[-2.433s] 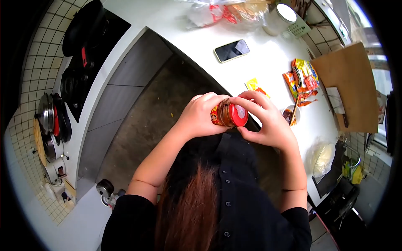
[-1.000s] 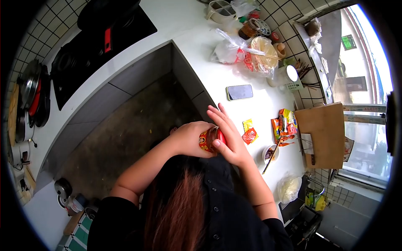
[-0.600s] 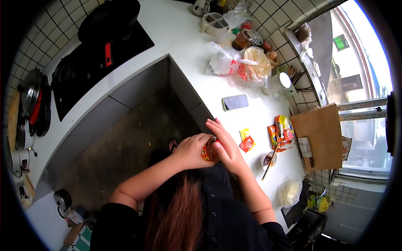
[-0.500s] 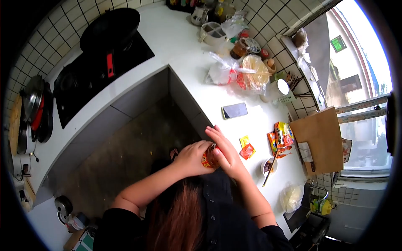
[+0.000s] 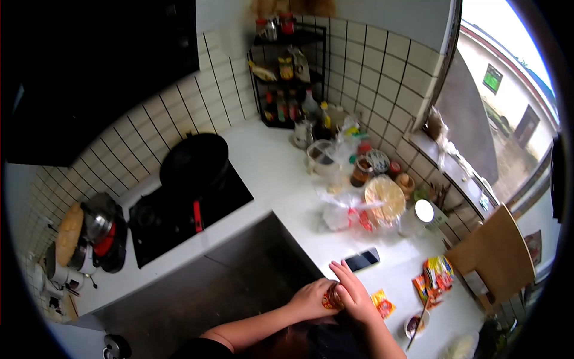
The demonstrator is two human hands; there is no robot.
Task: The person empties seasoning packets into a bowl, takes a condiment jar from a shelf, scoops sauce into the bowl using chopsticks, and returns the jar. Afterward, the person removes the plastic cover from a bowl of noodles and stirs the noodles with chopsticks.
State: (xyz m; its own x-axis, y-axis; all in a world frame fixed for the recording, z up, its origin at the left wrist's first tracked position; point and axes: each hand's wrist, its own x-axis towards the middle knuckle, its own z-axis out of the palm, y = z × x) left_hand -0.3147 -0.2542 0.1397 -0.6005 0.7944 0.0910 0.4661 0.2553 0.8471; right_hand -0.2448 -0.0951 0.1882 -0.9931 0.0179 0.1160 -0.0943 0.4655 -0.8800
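A small jar [image 5: 330, 297] with a red and yellow label is held between both hands, in front of my body at the counter's edge. My left hand [image 5: 309, 299] wraps round it from the left. My right hand [image 5: 354, 294] clasps it from the other side, the thumb against its top and the fingers stretched past it; most of the jar is hidden. Just beyond my right hand a phone [image 5: 362, 259] lies on the counter. Yellow and red sachets [image 5: 383, 304] lie to the right of that hand.
Farther right are snack packets [image 5: 438, 281] and a white bowl [image 5: 423, 323] with chopsticks across it. Plastic bags [image 5: 338, 214], jars and a white cup [image 5: 418, 216] line the wall. A wok [image 5: 194, 163] sits on the black stove [image 5: 158, 224]; a wooden board [image 5: 493, 257] leans at the right.
My view has tilted up, so the corner shelf and range hood now show and the hands sit lower in the picture. Both hands still hold the jar in much the same grip.
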